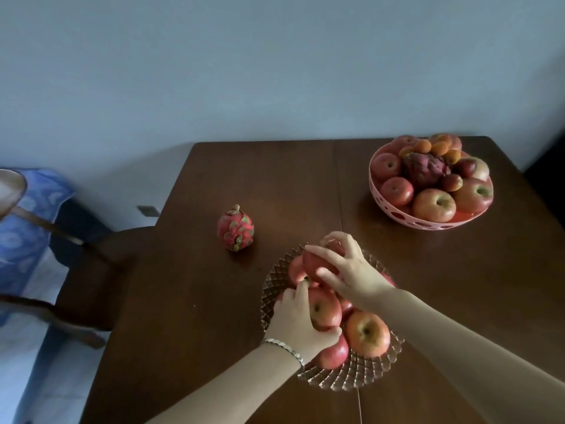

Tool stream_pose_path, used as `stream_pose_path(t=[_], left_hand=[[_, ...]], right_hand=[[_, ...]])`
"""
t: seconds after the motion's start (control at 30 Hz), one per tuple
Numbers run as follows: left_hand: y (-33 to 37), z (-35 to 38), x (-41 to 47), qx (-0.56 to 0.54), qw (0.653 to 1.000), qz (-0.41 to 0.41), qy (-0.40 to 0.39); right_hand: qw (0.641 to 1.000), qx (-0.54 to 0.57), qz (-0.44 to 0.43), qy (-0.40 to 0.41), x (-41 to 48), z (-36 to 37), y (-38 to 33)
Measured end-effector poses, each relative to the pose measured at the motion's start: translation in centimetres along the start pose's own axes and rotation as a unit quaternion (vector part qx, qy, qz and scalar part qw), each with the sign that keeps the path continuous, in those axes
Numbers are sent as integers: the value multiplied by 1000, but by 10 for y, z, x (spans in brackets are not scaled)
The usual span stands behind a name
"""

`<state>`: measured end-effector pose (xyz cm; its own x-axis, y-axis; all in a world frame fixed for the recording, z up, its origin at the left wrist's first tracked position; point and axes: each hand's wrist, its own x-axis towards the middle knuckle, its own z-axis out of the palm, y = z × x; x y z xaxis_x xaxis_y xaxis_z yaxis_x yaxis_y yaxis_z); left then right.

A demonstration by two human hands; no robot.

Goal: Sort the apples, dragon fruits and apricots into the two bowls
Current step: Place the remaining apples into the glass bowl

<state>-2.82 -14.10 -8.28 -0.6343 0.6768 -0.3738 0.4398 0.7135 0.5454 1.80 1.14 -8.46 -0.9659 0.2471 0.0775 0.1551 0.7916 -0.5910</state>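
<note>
Both forearms reach in from the lower edge over a dark wooden tabletop [214, 301]. Left hand [298, 324], with a bracelet [284, 347] at the wrist, lies on top of the apples in the glass bowl [360, 377]; its fingers [301, 290] are curled around one red apple [324, 309], gripping it from the left and the near side. Right hand [351, 270] is above the far half of the same bowl, fingers closed around another apple [313, 264], which sits higher than the pile; cannot tell whether it touches the fruit beneath. More apples fill the glass bowl, one large one [368, 333] at the near right. One pink dragon fruit [235, 229] stands alone on the tabletop, left of and beyond the glass bowl, well apart from both hands. Pink perforated bowl [385, 200] at the far right of the tabletop holds apples, a dark dragon fruit [425, 168] and several orange apricots [440, 147] heaped toward the back. A wooden chair [91, 270] stands left of the tabletop.
</note>
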Motion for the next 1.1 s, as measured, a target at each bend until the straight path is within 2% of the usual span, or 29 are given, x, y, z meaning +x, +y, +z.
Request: stream_pose_path(t=[0.13, 0.37, 0.5, 0.6, 0.67, 0.83, 1.1], left_hand=[[2, -1, -1, -8, 999, -31, -10], [-3, -5, -5, 17, 999, -30, 2], [-8, -7, -6, -19, 1000, -22, -8], [-13, -9, -7, -42, 999, -12, -17], [-14, -10, -8, -47, 999, -7, -18], [-11, -8, -5, -39, 999, -5, -12], [-3, 3, -8, -52, 998, -23, 3]], right_hand=[[999, 25, -15, -16, 1, 2, -6], [994, -5, -94, 47, -6, 11, -10], [996, 14, -66, 56, -13, 13, 0], [996, 84, -6, 21, -11, 16, 0], [992, 117, 23, 29, -10, 16, 0], [993, 96, 12, 68, -9, 15, -1], [992, 123, 22, 5, -5, 5, 1]])
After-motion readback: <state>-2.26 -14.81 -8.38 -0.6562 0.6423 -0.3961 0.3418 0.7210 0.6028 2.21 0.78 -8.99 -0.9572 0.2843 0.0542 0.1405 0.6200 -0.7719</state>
